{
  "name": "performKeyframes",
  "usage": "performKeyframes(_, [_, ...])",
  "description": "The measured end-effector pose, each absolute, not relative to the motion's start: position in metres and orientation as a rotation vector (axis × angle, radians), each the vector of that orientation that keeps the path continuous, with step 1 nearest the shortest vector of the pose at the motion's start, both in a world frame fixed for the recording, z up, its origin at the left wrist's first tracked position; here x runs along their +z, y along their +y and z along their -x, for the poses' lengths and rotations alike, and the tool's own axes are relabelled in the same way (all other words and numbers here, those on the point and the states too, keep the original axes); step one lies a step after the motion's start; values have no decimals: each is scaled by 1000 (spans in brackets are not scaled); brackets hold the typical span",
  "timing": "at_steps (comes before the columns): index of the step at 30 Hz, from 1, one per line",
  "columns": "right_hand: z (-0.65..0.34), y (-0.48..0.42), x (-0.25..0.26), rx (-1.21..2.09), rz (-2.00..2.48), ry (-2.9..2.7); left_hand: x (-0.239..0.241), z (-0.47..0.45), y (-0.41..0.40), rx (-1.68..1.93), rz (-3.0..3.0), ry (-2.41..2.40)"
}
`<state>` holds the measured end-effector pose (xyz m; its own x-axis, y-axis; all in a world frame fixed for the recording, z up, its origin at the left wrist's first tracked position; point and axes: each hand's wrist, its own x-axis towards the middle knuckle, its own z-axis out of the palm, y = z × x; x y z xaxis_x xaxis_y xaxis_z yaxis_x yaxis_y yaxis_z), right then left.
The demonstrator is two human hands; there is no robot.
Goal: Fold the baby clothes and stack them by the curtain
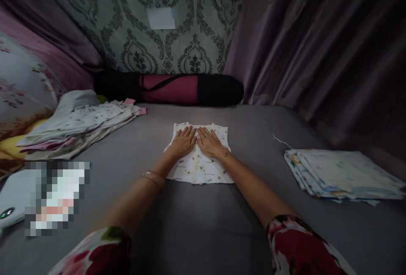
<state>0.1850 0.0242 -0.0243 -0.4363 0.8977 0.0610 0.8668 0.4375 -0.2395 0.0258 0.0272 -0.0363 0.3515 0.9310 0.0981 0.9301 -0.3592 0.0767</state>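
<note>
A small white printed shirt (196, 169), with what looks like a buttoned front, lies flat on the grey sheet (196, 228) straight ahead of me. My left hand (185, 141) rests palm down on its upper left part, fingers stretched out. On the upper right part lies my right hand (208, 142), also flat with its fingers extended. The two hands are close together near the shirt's middle line, their fingertips pointing to its far edge. Parts of the cloth beneath the palms are hidden.
Loosely piled clothes (91, 118) lie at the left, and a folded stack of cloths (345, 173) at the right. A black and maroon long bag (169, 89) lies along the wall. A white device (19, 194) sits near left beside a blurred-out item. Curtains (317, 47) hang on both sides.
</note>
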Motion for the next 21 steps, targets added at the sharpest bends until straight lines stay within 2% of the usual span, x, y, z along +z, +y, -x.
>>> performKeyframes(7, [-184,25,-11,316,1591,-2532,-26,-27,30,188,-2539,1754])
performKeyframes(12, [-172,28,-12,273,1543,-2526,-27,-31,30,396,-2505,1914])
performKeyframes(21, [-169,24,-15,289,1537,-2519,-28,-27,30,268,-2467,1847])
